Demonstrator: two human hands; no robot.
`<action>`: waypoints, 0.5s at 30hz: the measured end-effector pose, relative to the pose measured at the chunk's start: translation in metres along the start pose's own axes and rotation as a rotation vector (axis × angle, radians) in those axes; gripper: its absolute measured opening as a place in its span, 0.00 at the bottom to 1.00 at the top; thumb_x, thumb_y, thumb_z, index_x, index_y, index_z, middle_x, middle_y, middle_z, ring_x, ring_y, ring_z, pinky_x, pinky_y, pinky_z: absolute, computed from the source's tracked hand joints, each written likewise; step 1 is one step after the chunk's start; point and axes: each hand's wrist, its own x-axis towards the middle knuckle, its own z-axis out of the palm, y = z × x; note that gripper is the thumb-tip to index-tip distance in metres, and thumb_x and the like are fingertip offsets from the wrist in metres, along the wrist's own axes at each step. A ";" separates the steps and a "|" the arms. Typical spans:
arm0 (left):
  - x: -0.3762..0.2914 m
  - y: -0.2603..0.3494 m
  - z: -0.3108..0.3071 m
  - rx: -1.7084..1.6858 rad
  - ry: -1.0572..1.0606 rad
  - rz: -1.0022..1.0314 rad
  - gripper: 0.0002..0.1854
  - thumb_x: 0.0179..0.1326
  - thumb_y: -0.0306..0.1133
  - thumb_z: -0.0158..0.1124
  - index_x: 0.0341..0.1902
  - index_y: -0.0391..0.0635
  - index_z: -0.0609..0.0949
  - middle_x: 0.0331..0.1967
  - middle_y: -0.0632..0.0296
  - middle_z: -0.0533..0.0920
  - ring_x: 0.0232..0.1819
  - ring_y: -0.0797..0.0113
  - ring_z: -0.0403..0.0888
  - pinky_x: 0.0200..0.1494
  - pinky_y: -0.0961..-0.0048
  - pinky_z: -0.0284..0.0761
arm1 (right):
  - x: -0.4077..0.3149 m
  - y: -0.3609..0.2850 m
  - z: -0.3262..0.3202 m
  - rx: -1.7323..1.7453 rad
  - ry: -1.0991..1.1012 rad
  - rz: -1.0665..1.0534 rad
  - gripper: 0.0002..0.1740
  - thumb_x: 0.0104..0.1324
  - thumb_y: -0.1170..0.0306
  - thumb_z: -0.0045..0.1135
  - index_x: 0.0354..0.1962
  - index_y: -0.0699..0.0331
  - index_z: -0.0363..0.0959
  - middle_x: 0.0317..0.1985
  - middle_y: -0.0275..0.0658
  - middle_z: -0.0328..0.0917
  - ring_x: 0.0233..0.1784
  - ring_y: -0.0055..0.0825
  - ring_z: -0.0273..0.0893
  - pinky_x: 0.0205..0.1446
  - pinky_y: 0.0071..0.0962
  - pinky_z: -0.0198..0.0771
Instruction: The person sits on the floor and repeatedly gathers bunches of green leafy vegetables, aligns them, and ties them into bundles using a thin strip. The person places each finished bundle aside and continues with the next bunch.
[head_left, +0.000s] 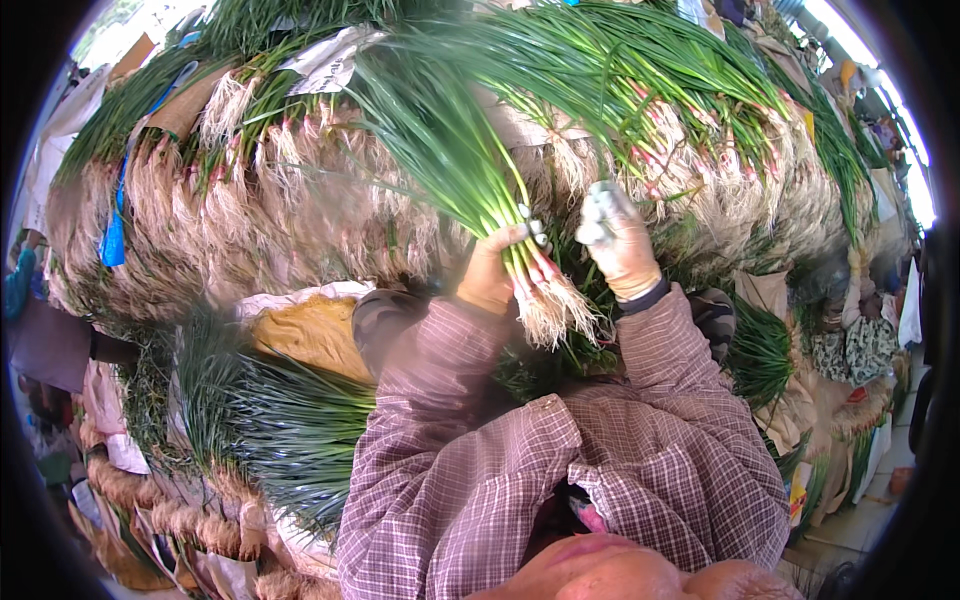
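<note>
A bunch of green garlic plants (480, 187) is gripped around its lower stems by my left hand (491, 274). Its long leaves fan up and away, while its pinkish bases and pale stringy roots (551, 307) hang toward my lap. To the right of those roots, my right hand (621, 244) is raised with its fingers curled in; I see nothing held in it. Whitish coverings wrap the fingertips of both hands. Just beyond them lies a long heap of the same plants (675, 142), roots facing me.
At my left lie a yellow-brown cloth sack (307, 334) and a pile of leafy plants (300, 427). A blue strap (112, 238) hangs over the heap's left part. Another bundle (761, 352) lies at my right. Other people work at both sides; one sleeve (21, 281) shows at far left.
</note>
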 end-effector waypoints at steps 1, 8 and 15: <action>-0.002 0.002 0.002 -0.035 -0.012 -0.022 0.15 0.55 0.31 0.62 0.45 0.39 0.77 0.32 0.55 0.81 0.35 0.57 0.83 0.35 0.60 0.84 | -0.008 -0.011 -0.013 0.139 0.010 0.026 0.08 0.70 0.70 0.52 0.44 0.62 0.72 0.29 0.29 0.70 0.26 0.14 0.66 0.28 0.17 0.67; -0.008 0.004 0.010 -0.069 -0.145 0.100 0.18 0.57 0.33 0.60 0.50 0.43 0.72 0.33 0.55 0.79 0.33 0.54 0.83 0.32 0.59 0.84 | -0.037 -0.021 -0.041 -1.632 -0.171 0.126 0.25 0.65 0.68 0.57 0.59 0.62 0.68 0.55 0.38 0.77 0.47 0.27 0.78 0.55 0.27 0.71; -0.004 0.008 0.015 0.084 -0.037 0.152 0.18 0.53 0.37 0.64 0.44 0.39 0.77 0.28 0.57 0.81 0.23 0.62 0.83 0.28 0.68 0.85 | -0.010 0.006 -0.015 -1.057 -0.179 0.226 0.11 0.70 0.67 0.51 0.36 0.67 0.76 0.28 0.33 0.78 0.25 0.16 0.71 0.32 0.18 0.69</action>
